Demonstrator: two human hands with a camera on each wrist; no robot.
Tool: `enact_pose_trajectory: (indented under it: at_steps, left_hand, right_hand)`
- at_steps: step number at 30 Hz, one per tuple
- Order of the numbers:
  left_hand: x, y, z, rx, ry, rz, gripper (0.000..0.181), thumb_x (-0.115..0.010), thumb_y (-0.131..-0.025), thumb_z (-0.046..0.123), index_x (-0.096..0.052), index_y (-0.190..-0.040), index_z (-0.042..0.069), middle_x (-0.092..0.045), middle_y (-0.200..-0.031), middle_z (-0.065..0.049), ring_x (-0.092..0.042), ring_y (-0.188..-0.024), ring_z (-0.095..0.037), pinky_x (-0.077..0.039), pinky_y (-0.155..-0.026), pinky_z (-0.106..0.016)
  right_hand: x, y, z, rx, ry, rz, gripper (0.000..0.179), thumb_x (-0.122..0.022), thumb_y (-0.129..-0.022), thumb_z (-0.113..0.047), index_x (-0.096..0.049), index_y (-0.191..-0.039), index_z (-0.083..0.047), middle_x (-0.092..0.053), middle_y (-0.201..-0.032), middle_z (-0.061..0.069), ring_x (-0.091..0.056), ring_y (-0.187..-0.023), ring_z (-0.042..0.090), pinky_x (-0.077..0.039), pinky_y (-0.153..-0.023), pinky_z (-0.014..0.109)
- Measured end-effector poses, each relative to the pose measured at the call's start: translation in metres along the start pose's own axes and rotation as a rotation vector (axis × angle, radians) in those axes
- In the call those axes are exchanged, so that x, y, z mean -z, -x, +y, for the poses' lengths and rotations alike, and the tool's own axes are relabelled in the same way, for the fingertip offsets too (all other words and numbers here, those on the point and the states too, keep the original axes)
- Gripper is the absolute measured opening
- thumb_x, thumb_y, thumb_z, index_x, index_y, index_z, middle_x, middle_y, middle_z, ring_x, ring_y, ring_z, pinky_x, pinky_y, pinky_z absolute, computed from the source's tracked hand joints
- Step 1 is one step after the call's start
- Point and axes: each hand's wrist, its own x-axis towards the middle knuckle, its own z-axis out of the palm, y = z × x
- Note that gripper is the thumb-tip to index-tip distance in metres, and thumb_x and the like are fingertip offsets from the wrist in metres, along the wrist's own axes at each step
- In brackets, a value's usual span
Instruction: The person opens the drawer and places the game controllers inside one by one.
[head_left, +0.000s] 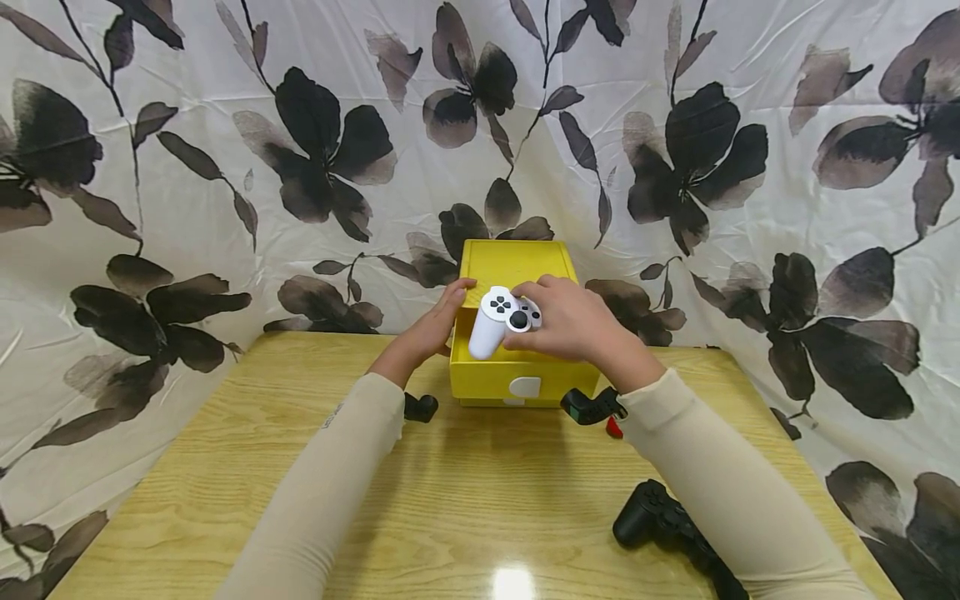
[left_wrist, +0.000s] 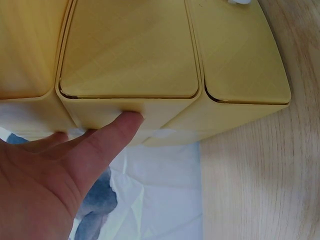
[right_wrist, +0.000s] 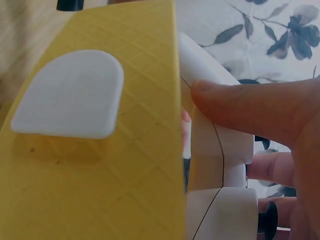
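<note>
A yellow box (head_left: 480,385) with a white latch (head_left: 525,387) on its front stands at the back of the table, its front upper part open. My right hand (head_left: 576,323) grips a white game controller (head_left: 487,333) by one end, tilted over that opening. The right wrist view shows the thumb (right_wrist: 250,107) on the white controller (right_wrist: 220,215), just behind the box's front wall (right_wrist: 145,175). Against the box's left side rests my left hand (head_left: 431,329). Seen from the left wrist, its extended fingers (left_wrist: 107,142) touch the yellow side wall (left_wrist: 130,50).
A black game controller (head_left: 654,512) lies at the front right of the wooden table (head_left: 420,517), partly under my right forearm. Something small and red (head_left: 614,427) shows beside the right wrist. Behind the table hangs a floral cloth (head_left: 585,58).
</note>
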Motion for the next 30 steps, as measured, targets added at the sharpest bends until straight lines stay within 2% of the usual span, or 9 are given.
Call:
enact_pose_trajectory:
  at_steps: [12, 22, 30]
  left_hand:
    - [0.000, 0.001, 0.003, 0.000, -0.049, 0.025, 0.044, -0.013, -0.098, 0.048, -0.015, -0.139, 0.035, -0.010, -0.151, -0.006, -0.031, -0.129, -0.038, -0.046, -0.083, -0.059]
    - [0.003, -0.018, -0.024, -0.018, -0.058, 0.049, 0.042, -0.016, -0.091, 0.063, -0.018, -0.131, 0.052, -0.007, -0.151, 0.005, -0.029, -0.132, -0.030, -0.047, -0.082, -0.056]
    - [0.002, -0.021, -0.027, -0.022, -0.068, 0.058, 0.041, -0.016, -0.090, 0.065, -0.018, -0.130, 0.055, -0.007, -0.151, 0.007, -0.029, -0.132, -0.030, -0.047, -0.081, -0.056]
  right_hand:
    - [-0.008, 0.000, 0.001, 0.031, -0.013, -0.004, 0.069, -0.064, -0.066, -0.067, -0.057, -0.121, -0.025, -0.059, -0.108, -0.003, -0.052, -0.088, 0.016, -0.042, -0.064, 0.031]
    - [-0.012, -0.002, 0.003, 0.018, -0.082, -0.050, 0.067, -0.066, -0.067, -0.064, -0.059, -0.119, -0.023, -0.062, -0.110, -0.006, -0.053, -0.088, 0.015, -0.043, -0.071, 0.030]
    - [-0.019, -0.006, 0.008, -0.010, -0.103, -0.112, 0.067, -0.066, -0.067, -0.064, -0.059, -0.122, -0.026, -0.062, -0.116, -0.006, -0.055, -0.093, 0.016, -0.045, -0.079, 0.033]
